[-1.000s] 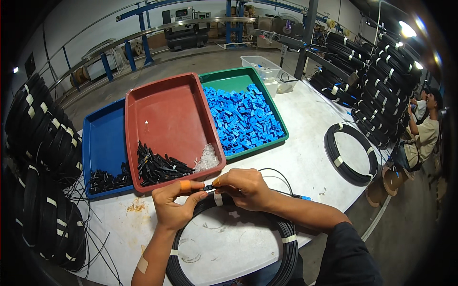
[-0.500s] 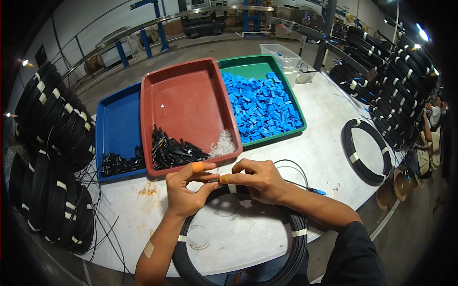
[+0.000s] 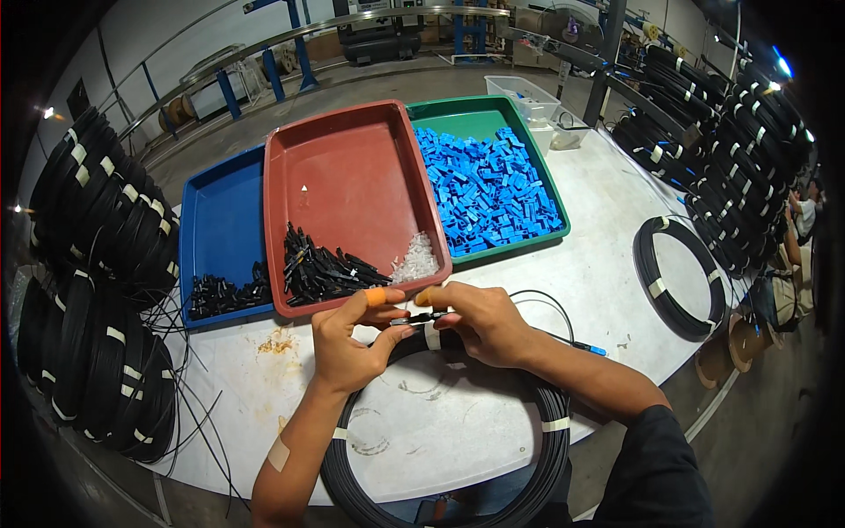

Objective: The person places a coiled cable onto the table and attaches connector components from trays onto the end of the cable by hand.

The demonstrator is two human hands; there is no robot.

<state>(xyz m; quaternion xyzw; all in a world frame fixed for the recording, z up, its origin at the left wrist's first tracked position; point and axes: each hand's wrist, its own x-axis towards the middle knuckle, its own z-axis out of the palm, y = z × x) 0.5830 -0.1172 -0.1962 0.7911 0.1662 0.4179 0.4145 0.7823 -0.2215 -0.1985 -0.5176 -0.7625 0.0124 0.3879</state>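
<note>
Above the far rim of a black cable coil (image 3: 553,449), my two hands meet around a small black connector (image 3: 429,317). My left hand (image 3: 345,343) pinches its left end, where a short pale or shiny part shows between thumb and finger. My right hand (image 3: 484,324) grips the right end with bent fingers, which partly hide it. Orange tape wraps a finger on each hand. The coil is bound with white tape and lies partly on the white table (image 3: 440,475). A cable end with a blue connector (image 3: 597,350) lies right of my right hand.
Beyond my hands are a red tray (image 3: 343,194) with black parts and small clear pieces, a blue tray (image 3: 220,220) with black parts, and a green tray (image 3: 550,189) of blue connectors. Cable coils stack left (image 3: 106,211) and right (image 3: 748,167); another coil (image 3: 650,268) lies on the table.
My right hand has shifted slightly right and its fingers have curled, so more of the black connector shows between my hands. The view has shifted slightly.
</note>
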